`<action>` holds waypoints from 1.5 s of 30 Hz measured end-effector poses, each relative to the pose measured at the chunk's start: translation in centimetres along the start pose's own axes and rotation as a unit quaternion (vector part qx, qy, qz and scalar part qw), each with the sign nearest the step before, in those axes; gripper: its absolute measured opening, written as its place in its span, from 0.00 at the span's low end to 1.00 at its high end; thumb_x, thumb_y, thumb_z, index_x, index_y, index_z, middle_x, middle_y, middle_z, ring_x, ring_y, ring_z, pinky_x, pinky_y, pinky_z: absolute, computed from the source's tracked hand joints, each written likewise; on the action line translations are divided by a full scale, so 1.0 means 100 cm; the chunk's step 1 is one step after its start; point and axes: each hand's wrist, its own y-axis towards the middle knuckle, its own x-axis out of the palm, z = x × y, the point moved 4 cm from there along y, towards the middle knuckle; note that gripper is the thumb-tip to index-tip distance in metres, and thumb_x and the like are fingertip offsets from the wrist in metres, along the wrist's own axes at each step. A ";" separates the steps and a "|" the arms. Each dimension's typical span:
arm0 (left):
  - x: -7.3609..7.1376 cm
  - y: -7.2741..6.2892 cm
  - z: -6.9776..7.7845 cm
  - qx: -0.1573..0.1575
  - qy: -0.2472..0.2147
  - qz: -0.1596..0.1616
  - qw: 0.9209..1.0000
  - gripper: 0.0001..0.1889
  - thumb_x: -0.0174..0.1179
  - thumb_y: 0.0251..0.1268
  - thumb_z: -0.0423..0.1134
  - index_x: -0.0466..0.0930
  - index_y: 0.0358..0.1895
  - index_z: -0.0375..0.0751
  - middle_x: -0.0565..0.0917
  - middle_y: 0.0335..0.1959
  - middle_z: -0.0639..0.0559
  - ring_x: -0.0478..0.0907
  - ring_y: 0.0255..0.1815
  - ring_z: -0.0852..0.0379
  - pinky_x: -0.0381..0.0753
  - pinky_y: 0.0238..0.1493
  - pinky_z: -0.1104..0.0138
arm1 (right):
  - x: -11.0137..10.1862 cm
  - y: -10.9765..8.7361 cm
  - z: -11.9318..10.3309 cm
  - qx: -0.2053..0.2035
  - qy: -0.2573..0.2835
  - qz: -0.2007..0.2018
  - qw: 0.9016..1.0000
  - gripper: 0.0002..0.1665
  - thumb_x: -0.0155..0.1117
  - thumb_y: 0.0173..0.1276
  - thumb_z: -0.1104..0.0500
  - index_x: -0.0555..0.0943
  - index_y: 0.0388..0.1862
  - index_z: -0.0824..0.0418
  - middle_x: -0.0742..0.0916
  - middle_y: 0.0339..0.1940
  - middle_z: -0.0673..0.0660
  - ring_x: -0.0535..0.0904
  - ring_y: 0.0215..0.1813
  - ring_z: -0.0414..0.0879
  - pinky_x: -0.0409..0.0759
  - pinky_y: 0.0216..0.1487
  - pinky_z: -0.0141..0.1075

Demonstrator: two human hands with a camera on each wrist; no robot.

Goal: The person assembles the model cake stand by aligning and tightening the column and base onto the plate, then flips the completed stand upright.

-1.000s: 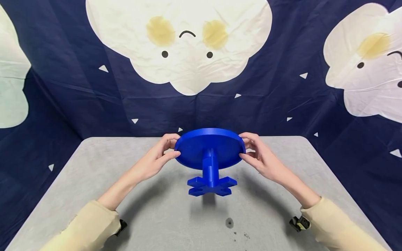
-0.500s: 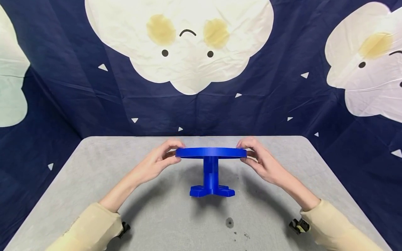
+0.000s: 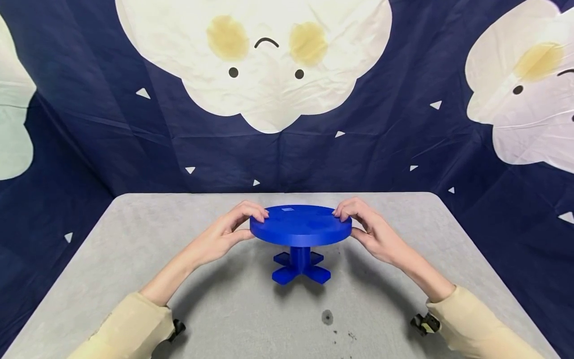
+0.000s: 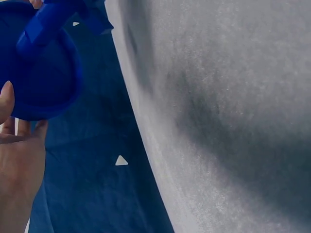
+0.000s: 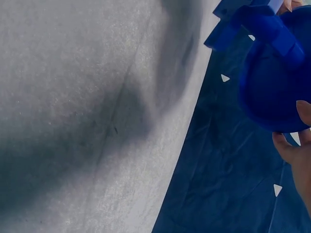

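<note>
A blue round-topped pedestal stand (image 3: 300,227), like a small table, is between my two hands in the middle of the head view. Its top faces up, tilted slightly toward me, and a short column with splayed feet (image 3: 301,269) is below. My left hand (image 3: 229,228) grips the disc's left rim, fingertips on top and thumb at the lower edge. On the opposite rim my right hand (image 3: 374,233) grips the same way. Both wrist views show the stand's underside (image 4: 46,82) with a thumb under the rim. Whether the feet touch the tabletop I cannot tell.
A grey tabletop (image 3: 215,309) lies below, with a dark round mark (image 3: 327,317) and small specks near its front. A dark blue cloth (image 3: 215,154) printed with white clouds and triangles stands behind and at both sides.
The stand's disc has tipped from showing its underside, through edge-on, to showing its top, as the column swung more upright. Both hands keep their grip on the rim.
</note>
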 end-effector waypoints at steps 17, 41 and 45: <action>0.008 -0.009 -0.008 0.018 0.022 -0.008 1.000 0.15 0.60 0.69 0.24 0.79 0.50 0.50 0.78 0.64 0.44 0.68 0.75 0.61 0.63 0.76 0.77 | 0.011 -0.008 0.005 0.022 0.016 -0.002 1.000 0.22 0.60 0.62 0.85 0.77 0.43 0.61 0.81 0.52 0.63 0.77 0.63 0.48 0.75 0.70 0.28; 0.019 -0.019 -0.013 -0.001 0.060 -0.021 0.998 0.30 0.53 0.57 0.11 0.81 0.44 0.56 0.77 0.65 0.53 0.64 0.80 0.59 0.59 0.78 0.76 | 0.025 -0.023 0.013 0.031 -0.037 -0.001 0.999 0.33 0.51 0.50 0.90 0.80 0.37 0.54 0.82 0.50 0.55 0.76 0.62 0.44 0.70 0.72 0.27; 0.020 -0.020 -0.011 -0.002 0.057 -0.027 0.998 0.29 0.52 0.58 0.11 0.81 0.43 0.56 0.78 0.63 0.54 0.64 0.80 0.58 0.59 0.79 0.75 | 0.027 -0.025 0.012 0.011 -0.052 -0.010 0.999 0.34 0.51 0.48 0.90 0.80 0.37 0.53 0.82 0.50 0.55 0.75 0.61 0.46 0.68 0.73 0.27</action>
